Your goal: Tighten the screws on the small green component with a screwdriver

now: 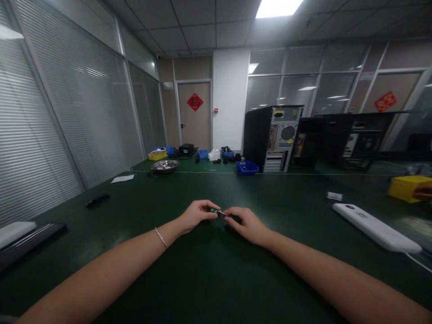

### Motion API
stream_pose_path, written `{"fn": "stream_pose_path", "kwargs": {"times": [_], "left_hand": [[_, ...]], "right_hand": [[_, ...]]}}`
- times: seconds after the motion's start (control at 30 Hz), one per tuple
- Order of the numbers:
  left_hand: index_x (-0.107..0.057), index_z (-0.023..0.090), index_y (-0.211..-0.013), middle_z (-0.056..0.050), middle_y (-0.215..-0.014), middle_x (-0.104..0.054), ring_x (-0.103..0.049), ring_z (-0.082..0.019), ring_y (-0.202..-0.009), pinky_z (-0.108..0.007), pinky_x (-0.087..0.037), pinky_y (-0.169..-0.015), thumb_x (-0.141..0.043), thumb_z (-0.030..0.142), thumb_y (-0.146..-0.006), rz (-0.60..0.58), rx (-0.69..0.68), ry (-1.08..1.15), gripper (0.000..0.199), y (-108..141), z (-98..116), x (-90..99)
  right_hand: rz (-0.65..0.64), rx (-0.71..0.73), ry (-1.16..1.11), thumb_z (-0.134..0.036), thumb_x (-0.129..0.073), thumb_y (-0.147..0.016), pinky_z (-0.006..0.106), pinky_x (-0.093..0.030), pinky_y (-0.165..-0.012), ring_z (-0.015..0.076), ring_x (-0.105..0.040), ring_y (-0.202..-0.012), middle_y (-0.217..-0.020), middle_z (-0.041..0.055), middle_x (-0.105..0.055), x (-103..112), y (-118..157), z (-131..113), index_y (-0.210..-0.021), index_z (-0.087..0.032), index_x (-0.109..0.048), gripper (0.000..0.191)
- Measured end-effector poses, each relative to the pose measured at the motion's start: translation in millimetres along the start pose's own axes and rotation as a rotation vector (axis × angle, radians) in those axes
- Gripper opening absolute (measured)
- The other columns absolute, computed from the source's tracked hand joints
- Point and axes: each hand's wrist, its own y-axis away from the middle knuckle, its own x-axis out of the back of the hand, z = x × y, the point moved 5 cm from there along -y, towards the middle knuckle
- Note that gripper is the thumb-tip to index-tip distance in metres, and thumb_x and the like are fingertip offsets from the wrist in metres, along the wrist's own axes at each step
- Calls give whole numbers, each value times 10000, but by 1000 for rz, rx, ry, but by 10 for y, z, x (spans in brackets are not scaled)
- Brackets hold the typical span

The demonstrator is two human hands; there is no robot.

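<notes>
A small green part (213, 210) is held above the near middle of the bench (286, 193), pinched between thumb and fingers of the left hand (195, 216). The right-hand grip (251, 226) is closed at the fingertips on a thin reddish piece (222, 213) adjoining it. "福" is read on the red diamond sign (195, 102) on the far door (189, 119); markings on the long white unit (376, 226), right, are illegible.
</notes>
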Motion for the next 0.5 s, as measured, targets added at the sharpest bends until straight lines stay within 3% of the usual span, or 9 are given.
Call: {"fn": "stream_pose_path", "kwargs": {"times": [0.5], "left_hand": [[-617, 131, -1008, -53, -839, -629, -561, -138, -701, -282, -453, -666, -612, 278, -741, -53, -85, -214, 305, 34, 72, -73]], "right_hand": [[13, -7, 8, -301, -427, -872, 283, -430, -767, 174, -578, -859, -965, 37, -642, 2, -6, 16, -994, -205, -602, 234]]}}
